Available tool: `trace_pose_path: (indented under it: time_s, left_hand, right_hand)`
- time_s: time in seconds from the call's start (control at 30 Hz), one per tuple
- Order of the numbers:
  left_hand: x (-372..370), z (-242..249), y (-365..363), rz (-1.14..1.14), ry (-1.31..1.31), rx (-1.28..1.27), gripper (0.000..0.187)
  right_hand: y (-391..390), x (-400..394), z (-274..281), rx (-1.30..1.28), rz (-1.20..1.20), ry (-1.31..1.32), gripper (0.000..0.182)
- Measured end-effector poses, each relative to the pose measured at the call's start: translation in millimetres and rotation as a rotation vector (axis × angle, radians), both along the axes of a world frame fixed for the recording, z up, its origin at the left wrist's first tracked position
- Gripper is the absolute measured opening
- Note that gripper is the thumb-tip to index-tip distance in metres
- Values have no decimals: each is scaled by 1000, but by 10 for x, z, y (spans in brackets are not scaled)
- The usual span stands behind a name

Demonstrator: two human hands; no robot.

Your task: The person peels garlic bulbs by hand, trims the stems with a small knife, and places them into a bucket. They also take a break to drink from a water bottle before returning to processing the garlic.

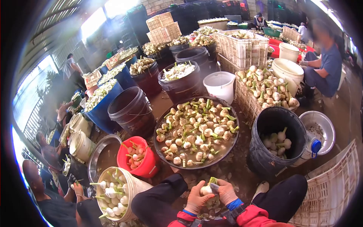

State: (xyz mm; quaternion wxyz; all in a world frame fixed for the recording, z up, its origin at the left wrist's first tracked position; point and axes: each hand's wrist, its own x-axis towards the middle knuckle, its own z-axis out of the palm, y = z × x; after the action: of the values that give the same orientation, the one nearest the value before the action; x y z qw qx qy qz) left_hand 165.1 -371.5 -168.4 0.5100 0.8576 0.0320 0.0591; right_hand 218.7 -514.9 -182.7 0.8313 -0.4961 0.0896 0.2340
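Observation:
Low in the head view, between my knees, my left hand (198,197) is closed around a garlic bulb (206,190) with a short green stem pointing up. My right hand (227,193) is closed beside it, gripping what looks like a small knife (214,187) whose grey blade lies against the bulb; its handle is hidden in the fingers. Peelings (210,212) lie on the floor beneath my hands. Just ahead, a wide round basin (155,140) holds many unpeeled garlic bulbs in murky water.
To the left stand a white bucket (137,186) of peeled garlic and a red bucket (150,168). On the right are a dark bucket (261,151) with bulbs, a blue-capped jug (312,149) and a plastic crate (329,189). Co-workers sit left (45,204) and right (329,68).

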Motion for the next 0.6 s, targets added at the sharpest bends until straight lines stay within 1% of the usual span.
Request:
trace_pose_path:
  time_s: [0.03, 0.07, 0.1, 0.13, 0.2, 0.23, 0.27, 0.33, 0.37, 0.4, 0.47, 0.53, 0.57, 0.6]
  left_hand:
    - [-2, 133, -22, 17, 157, -417, 73]
    - [-2, 206, -39, 37, 314, -833, 73]
    - [24, 178, -53, 34, 294, -969, 67]
    - [43, 169, -45, 29, 295, -966, 67]
    - [51, 139, -1, -120, 441, -1759, 64]
    - [137, -72, 86, -199, 549, -1789, 68]
    - [138, -77, 31, -199, 553, -1789, 68]
    - [144, -95, -126, 421, 459, -1162, 69]
    - [110, -186, -83, 338, 426, -1150, 71]
    - [27, -218, -83, 353, 377, -1151, 76]
    - [-66, 19, -230, 220, 314, -1095, 83]
    - [17, 201, -283, -101, 184, -856, 80]
    - [21, 162, -293, -90, 180, -919, 88]
    - [2, 30, -274, 45, 89, -799, 86]
  right_hand:
    - [-11, -5, 37, 0, -7, 9, 31]
    - [-16, 3, 90, 66, -25, 8, 30]
    - [-15, 11, 132, 133, -42, 4, 30]
    - [-9, 17, 153, 135, -46, 2, 30]
    - [1, 14, 203, 308, -37, -45, 28]
    - [-39, -8, 425, 195, 2, -110, 27]
    - [-13, 2, 367, 195, -1, -108, 27]
    - [42, 44, 237, 206, -145, -89, 29]
    - [5, 53, 305, -95, -210, -241, 33]
    - [-1, 86, 205, -46, -290, -231, 32]
    - [-57, 97, 170, -122, -243, -228, 27]
    - [-14, 2, 162, -199, -128, -248, 21]
    - [10, -44, 166, -348, -51, -321, 21]
    - [40, -92, 152, -349, -49, -314, 21]
